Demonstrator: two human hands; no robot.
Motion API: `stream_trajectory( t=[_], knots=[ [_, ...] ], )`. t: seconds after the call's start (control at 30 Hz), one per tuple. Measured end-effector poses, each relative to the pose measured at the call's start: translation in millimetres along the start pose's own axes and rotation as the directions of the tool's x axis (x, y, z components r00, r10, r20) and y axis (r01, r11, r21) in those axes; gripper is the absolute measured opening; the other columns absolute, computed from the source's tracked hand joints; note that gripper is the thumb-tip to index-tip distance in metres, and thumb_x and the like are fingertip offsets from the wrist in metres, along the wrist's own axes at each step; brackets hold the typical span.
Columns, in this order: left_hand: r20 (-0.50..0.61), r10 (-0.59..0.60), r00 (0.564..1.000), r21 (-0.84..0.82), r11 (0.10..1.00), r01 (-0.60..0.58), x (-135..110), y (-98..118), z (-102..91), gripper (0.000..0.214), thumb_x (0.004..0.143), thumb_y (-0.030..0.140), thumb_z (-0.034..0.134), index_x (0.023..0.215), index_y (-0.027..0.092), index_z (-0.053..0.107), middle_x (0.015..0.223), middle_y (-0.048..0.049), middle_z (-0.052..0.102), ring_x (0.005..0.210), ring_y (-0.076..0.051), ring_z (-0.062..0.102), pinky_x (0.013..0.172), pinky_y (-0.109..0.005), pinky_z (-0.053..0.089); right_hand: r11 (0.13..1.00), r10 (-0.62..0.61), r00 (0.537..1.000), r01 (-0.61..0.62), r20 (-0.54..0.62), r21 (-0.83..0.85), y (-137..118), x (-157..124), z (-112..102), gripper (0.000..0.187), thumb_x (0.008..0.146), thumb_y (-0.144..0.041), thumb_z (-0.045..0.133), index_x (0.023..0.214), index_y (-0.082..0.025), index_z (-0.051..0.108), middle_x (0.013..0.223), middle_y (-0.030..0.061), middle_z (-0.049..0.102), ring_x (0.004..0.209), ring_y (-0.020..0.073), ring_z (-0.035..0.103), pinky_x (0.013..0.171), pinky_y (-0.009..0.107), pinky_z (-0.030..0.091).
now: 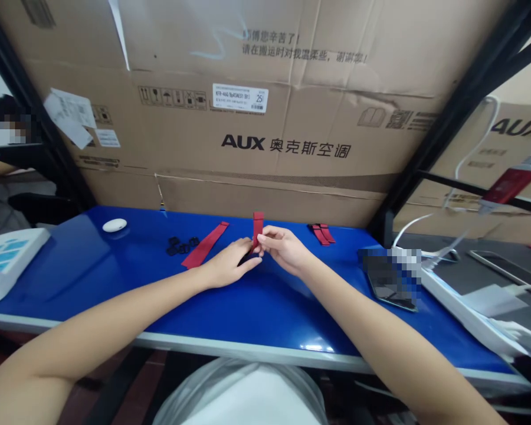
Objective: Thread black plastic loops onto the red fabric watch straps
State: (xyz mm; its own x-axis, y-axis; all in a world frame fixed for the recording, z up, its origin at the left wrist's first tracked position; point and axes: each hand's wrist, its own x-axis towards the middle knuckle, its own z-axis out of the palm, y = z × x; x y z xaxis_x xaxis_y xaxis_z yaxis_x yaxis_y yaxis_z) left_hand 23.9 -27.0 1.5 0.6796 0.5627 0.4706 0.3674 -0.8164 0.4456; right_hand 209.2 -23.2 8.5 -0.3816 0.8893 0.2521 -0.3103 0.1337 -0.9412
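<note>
Both my hands meet over the middle of the blue table (115,277). My right hand (283,247) pinches a red fabric strap (258,226) that stands upright from its fingertips. My left hand (230,264) has its fingers closed at the strap's lower end, where a small black piece shows between the two hands. A second red strap (205,244) lies flat to the left. Several small black buckles (180,245) sit beside it. Two more red strap pieces (322,234) lie to the right.
A large cardboard box (265,106) forms the wall behind the table. A white oval object (114,225) lies far left, a white and blue device (9,257) at the left edge. A dark phone (387,277) lies right. White cables and a tray (478,313) fill the right side.
</note>
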Motion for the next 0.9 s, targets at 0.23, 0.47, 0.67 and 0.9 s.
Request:
stream_trajectory(
  t=[0.23,0.47,0.67,0.9],
  knots=[
    [0.154,-0.096,0.983,-0.051,0.993,0.105,-11.9,3.3,-0.7,0.035,0.099,0.036,0.031,0.077,0.019,0.052,0.077,-0.0013,0.058,0.073,-0.015,0.055,0.073,-0.028,0.044,0.977,-0.069,0.891,0.151,-0.449,0.149,-23.5,9.6,-31.6,0.036,0.066,-0.031,0.079,0.066,-0.020,0.044,0.051,-0.0074,0.043,0.044,0.0065,0.042,0.041,0.019,0.032],
    [0.082,-0.248,0.965,-0.219,0.941,0.260,-5.2,-10.4,-5.6,0.042,0.098,0.049,0.029,0.078,0.019,0.050,0.073,-0.0001,0.054,0.065,-0.013,0.051,0.063,-0.027,0.042,0.979,0.105,0.950,-0.047,-0.295,0.197,-37.8,-1.9,-34.7,0.025,0.073,-0.027,0.072,0.072,-0.021,0.048,0.050,-0.0074,0.043,0.039,0.0064,0.037,0.033,0.018,0.029],
    [0.040,-0.241,0.970,-0.340,0.909,0.240,1.2,-1.9,-11.4,0.047,0.096,0.056,0.030,0.081,0.017,0.053,0.070,0.0014,0.050,0.063,-0.012,0.046,0.061,-0.026,0.040,0.972,0.174,0.977,-0.151,-0.119,0.179,-4.6,5.7,-1.8,0.015,0.076,-0.022,0.071,0.076,-0.015,0.058,0.062,0.0043,0.065,0.053,0.0111,0.062,0.053,0.020,0.052],
    [0.037,-0.364,0.931,-0.095,0.926,0.365,5.4,-21.4,-32.5,0.048,0.094,0.057,0.033,0.073,0.018,0.054,0.065,0.0010,0.055,0.062,-0.016,0.052,0.062,-0.027,0.039,0.848,0.109,0.977,-0.188,-0.184,-0.495,-1.8,3.8,-25.5,0.018,0.085,-0.032,0.061,0.091,-0.016,0.057,0.088,0.0127,0.070,0.079,0.0218,0.069,0.076,0.038,0.055]
  ],
)
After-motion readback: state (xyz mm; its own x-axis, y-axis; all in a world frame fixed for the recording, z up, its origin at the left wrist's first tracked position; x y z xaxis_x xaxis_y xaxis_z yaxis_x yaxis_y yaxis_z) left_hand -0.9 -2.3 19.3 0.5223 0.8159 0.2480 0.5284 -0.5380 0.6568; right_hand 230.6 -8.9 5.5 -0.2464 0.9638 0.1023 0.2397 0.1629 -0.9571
